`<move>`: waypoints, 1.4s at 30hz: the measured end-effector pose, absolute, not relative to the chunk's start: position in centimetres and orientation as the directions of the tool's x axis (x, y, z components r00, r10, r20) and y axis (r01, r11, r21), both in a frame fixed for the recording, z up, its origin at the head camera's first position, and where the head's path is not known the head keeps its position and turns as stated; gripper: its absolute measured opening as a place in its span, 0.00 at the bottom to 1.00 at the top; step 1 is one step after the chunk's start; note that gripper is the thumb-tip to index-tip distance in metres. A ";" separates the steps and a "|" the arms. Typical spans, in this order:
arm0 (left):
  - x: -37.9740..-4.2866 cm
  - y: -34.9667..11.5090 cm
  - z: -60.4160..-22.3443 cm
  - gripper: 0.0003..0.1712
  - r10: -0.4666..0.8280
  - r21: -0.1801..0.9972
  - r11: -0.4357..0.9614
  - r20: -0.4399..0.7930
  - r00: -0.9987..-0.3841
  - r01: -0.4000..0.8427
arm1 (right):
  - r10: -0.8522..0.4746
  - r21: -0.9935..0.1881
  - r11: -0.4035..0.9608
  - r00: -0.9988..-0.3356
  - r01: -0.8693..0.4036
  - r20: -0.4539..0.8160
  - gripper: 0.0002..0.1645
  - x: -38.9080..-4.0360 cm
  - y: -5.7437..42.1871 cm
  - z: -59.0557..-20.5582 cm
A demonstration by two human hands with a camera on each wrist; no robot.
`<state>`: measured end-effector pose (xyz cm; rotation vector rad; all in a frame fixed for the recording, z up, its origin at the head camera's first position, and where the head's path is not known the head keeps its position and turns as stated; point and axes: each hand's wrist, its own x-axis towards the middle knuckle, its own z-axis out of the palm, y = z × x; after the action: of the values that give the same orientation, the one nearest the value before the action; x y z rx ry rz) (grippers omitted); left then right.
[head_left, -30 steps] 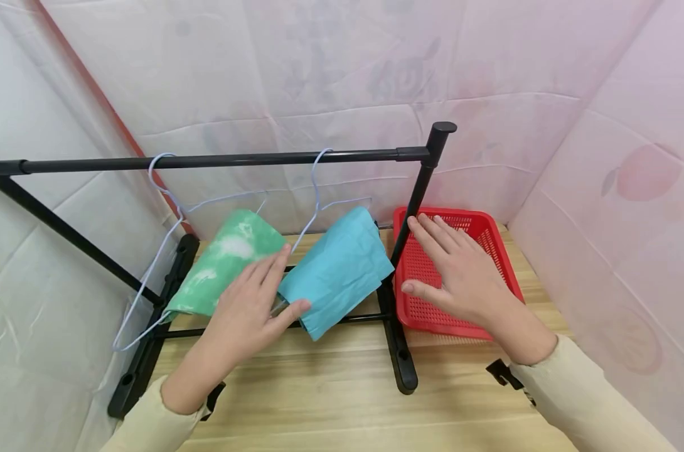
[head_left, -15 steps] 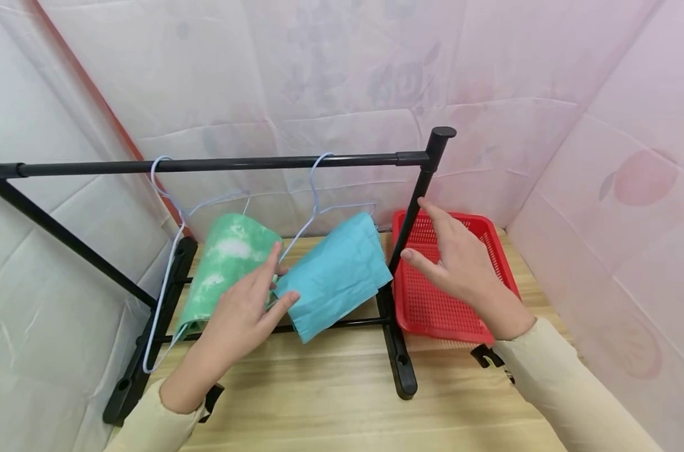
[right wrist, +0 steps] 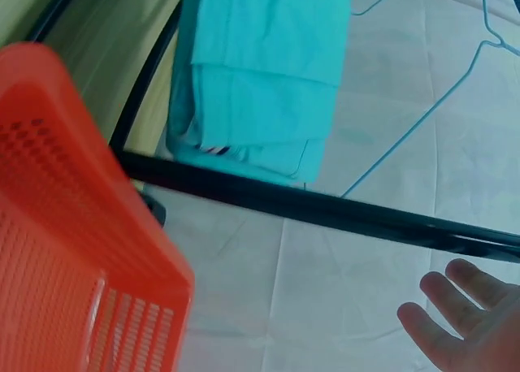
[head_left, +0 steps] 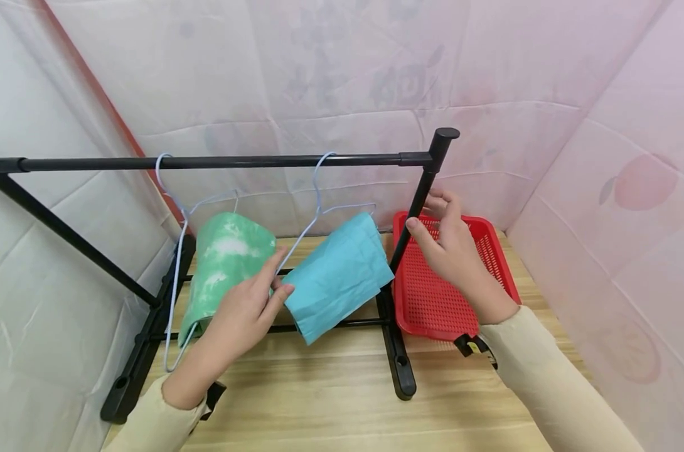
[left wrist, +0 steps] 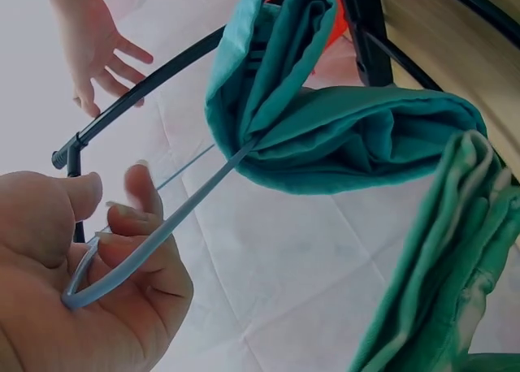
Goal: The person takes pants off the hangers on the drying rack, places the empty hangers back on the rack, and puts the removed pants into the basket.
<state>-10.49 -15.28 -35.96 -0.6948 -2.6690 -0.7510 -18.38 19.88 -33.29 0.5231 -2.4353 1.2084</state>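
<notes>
My left hand grips the near end of a light blue clothes hanger; in the left wrist view the fingers curl around its bent end. A folded turquoise cloth is draped over this hanger, whose hook goes over the black rail. To its left, a folded green-and-white cloth hangs on a second blue hanger. My right hand, fingers loosely bent and holding nothing, is beside the rack's right upright, its thumb tip overlapping that bar in the head view.
A red perforated basket stands on the wooden table, right of the rack and under my right hand. The rack's black feet rest on the table. Pale sheets enclose the back and sides.
My left hand's fingers have closed in on the hanger's end. The right hand has moved slightly left and its fingers have bent beside the upright. The green cloth and its hanger have swung round.
</notes>
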 end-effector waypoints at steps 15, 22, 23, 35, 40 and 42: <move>-11.2 -14.9 -35.4 0.23 0.369 0.560 0.659 0.341 -0.864 0.503 | -0.128 -0.888 0.144 -0.898 -0.437 0.421 0.29 -22.3 18.4 -33.9; -11.3 -14.7 -35.0 0.17 0.356 0.649 0.579 0.344 -0.869 0.494 | -0.076 -0.862 0.065 -0.863 -0.504 0.499 0.22 -23.6 17.2 -35.3; -11.3 -14.7 -35.0 0.17 0.357 0.654 0.574 0.340 -0.870 0.492 | -0.066 -0.859 0.056 -0.860 -0.510 0.506 0.22 -23.7 17.0 -35.4; -11.8 -14.5 -34.5 0.18 0.361 0.727 0.516 0.294 -0.885 0.452 | -0.008 -0.793 0.007 -0.793 -0.610 0.610 0.11 -24.4 16.6 -36.3; -11.8 -14.4 -34.5 0.19 0.356 0.748 0.497 0.286 -0.890 0.440 | -0.025 -0.772 0.008 -0.771 -0.636 0.636 0.10 -24.3 16.6 -36.3; -11.8 -14.3 -34.4 0.19 0.352 0.753 0.496 0.281 -0.893 0.433 | -0.024 -0.771 0.008 -0.771 -0.637 0.637 0.09 -23.9 16.4 -35.9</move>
<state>-11.81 -14.32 -34.41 -0.6941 -2.6389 -1.3667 -23.90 16.41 -35.95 0.6765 -1.8437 1.8130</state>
